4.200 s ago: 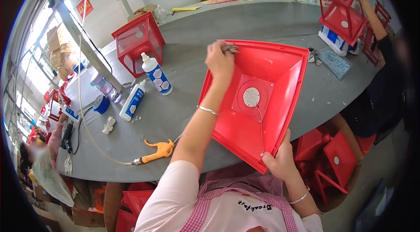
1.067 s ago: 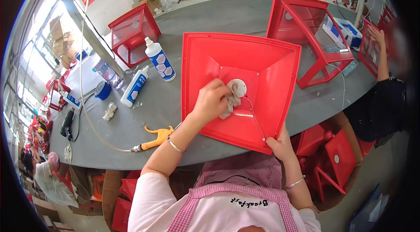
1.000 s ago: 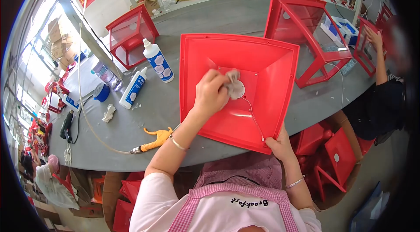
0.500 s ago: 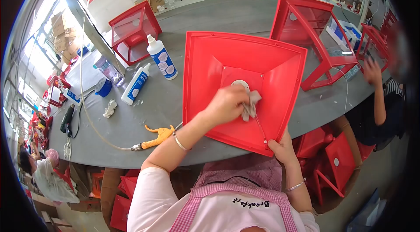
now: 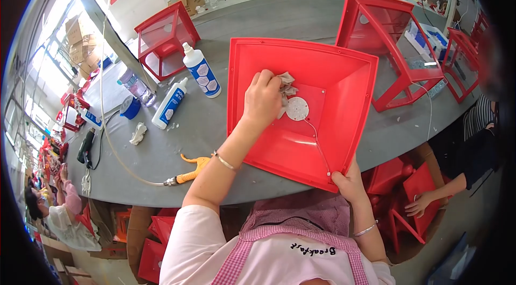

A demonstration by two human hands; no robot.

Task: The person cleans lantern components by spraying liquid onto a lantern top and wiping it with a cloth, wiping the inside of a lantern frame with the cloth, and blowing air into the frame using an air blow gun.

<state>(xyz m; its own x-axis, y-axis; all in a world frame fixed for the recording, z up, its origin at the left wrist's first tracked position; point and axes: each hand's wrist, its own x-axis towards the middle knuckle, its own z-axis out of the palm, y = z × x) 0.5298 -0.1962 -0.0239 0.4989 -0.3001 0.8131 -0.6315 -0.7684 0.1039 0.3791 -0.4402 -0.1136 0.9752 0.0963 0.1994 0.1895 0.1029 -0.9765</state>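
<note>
My left hand [image 5: 262, 97] grips a crumpled grey cloth [image 5: 287, 87] against the inner wall of a red square shell [image 5: 290, 150], left of a round white disc [image 5: 297, 109]. A thin wire runs from the disc to a small white connector [image 5: 329, 174] near the shell's lower right corner. My right hand [image 5: 349, 180] holds that corner, thumb on the rim beside the connector. Left of the shell, on the table, are an upright white-and-blue bottle [image 5: 202, 73], a second bottle lying down [image 5: 170, 103] and a yellow air gun [image 5: 194, 170], partly behind my left forearm.
Red frames with clear panels [image 5: 167, 40] [image 5: 395, 54] stand on the grey table [image 5: 258, 22]. A heat gun [image 5: 85, 148] and a blue tape roll [image 5: 129, 107] are at the left. At the right, a co-worker's hand [image 5: 421, 204] reaches over a box of red parts.
My left hand has moved the cloth up and left from the disc's lower right, uncovering the disc. The co-worker's hand at the right has lowered to the red parts.
</note>
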